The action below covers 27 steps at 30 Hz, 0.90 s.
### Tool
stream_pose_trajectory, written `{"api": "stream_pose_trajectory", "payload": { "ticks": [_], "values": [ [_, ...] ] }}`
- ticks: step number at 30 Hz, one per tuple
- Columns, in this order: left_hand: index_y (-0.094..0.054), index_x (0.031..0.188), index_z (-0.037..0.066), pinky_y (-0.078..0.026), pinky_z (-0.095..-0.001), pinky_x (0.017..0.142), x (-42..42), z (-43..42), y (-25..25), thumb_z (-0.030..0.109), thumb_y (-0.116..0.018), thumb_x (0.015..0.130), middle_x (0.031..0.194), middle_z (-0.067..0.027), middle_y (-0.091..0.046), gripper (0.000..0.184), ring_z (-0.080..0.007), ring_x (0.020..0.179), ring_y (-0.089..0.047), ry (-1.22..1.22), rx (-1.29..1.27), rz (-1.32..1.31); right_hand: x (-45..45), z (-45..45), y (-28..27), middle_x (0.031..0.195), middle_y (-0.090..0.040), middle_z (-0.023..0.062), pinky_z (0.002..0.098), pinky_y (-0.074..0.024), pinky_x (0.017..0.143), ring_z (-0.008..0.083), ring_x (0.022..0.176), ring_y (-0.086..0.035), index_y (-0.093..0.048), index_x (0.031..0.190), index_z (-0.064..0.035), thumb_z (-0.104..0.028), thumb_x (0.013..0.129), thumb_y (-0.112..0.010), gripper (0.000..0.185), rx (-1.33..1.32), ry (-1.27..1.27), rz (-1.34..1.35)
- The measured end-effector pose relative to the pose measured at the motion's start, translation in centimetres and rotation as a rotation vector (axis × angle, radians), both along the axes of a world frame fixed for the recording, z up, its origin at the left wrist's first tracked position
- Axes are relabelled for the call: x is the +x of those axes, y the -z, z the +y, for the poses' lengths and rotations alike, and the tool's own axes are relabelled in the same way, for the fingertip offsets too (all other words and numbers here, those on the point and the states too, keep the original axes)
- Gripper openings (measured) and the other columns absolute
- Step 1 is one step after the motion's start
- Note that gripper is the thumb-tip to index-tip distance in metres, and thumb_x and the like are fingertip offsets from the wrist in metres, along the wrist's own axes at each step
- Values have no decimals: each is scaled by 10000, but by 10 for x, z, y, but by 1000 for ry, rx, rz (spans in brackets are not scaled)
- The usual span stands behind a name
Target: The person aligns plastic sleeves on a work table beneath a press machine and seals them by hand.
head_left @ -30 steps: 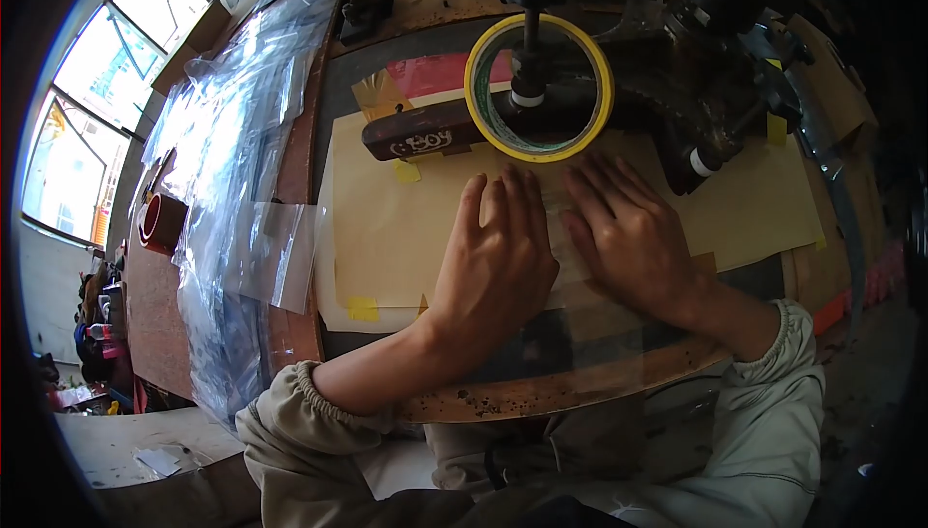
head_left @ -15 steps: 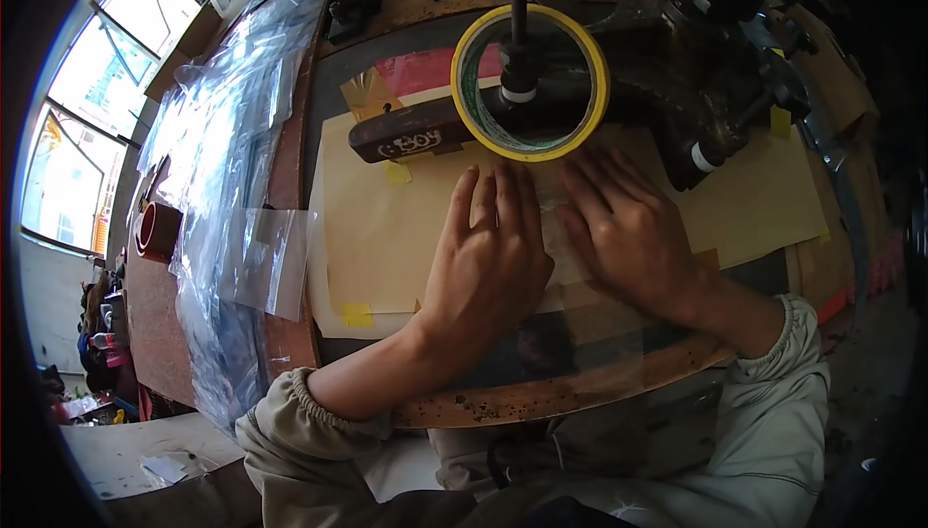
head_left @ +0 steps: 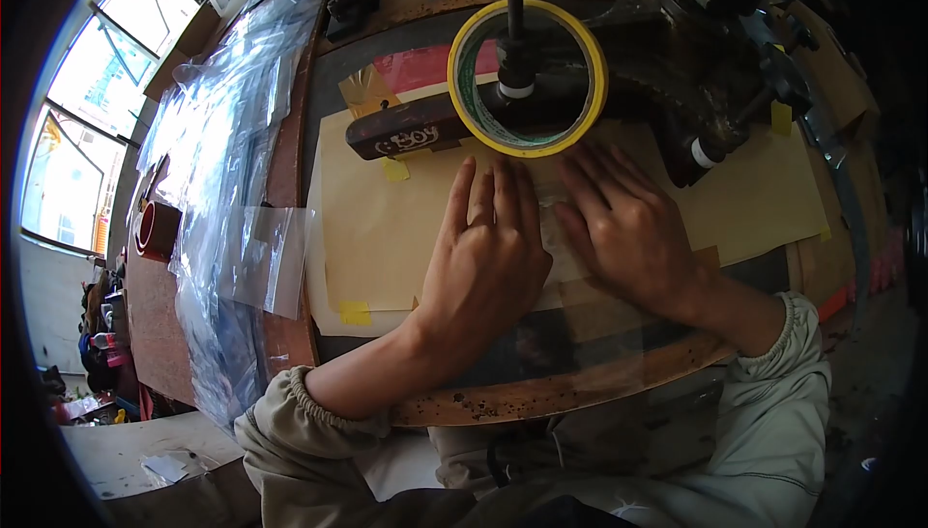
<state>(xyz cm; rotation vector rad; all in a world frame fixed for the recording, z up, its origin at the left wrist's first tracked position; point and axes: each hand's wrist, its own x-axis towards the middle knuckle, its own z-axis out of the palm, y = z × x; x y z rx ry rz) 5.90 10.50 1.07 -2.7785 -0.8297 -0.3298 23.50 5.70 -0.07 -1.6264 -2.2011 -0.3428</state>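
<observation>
My left hand [head_left: 495, 253] lies flat with fingers stretched forward, pressing on a clear plastic sheet [head_left: 601, 330] over cream paper [head_left: 372, 238]. Beside it, my right hand [head_left: 633, 243] rests flat on the same sheet, its fingers angled toward the upper left. Neither hand grips anything. Just beyond the fingertips a yellow-edged tape roll [head_left: 527, 150] hangs around a threaded clamp screw [head_left: 515, 30]. Behind the fingers runs a dark metal arm [head_left: 372, 135] with white lettering. How far the sheet extends under my palms is hidden.
A pile of clear plastic bags [head_left: 227, 142] covers the table's left side. A brown tape roll [head_left: 158, 231] stands farther left. Yellow tape pieces [head_left: 355, 313] hold the paper down. Black knobs [head_left: 785, 84] and dark machinery rise at the back right. The wooden table edge [head_left: 503, 402] is near my body.
Both hands stay flat in nearly the same place. The whole view shifts very slightly.
</observation>
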Motion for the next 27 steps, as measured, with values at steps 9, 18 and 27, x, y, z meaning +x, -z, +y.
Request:
{"api": "stream_pose_trajectory", "payload": {
  "ticks": [9, 18, 27],
  "values": [
    [-495, 1233, -182, -326, -437, 1148, 0, 5, 1, 134, -558, 795, 1245, -315, -572, 544, -351, 1213, -572, 26, 2, -41, 0, 1, 1, 1185, -622, 289, 427, -427, 1073, 389, 1154, -602, -598, 1177, 106, -239, 950, -560, 415, 9, 2, -1],
    [-504, 1212, -188, -362, -435, 1126, 1, 5, 2, 119, -568, 777, 1241, -319, -567, 537, -373, 1221, -557, 31, -9, -54, 0, 1, 0, 1177, -625, 285, 429, -425, 1074, 387, 1150, -603, -600, 1167, 106, -235, 943, -570, 409, 12, 0, -1],
    [-483, 1209, -214, -397, -426, 1093, 1, 5, 0, 114, -567, 775, 1261, -342, -541, 550, -394, 1200, -561, 58, -16, -29, 0, 1, 1, 1185, -625, 275, 428, -428, 1072, 383, 1154, -602, -597, 1177, 98, -243, 944, -571, 414, 8, 3, -5]
  ]
}}
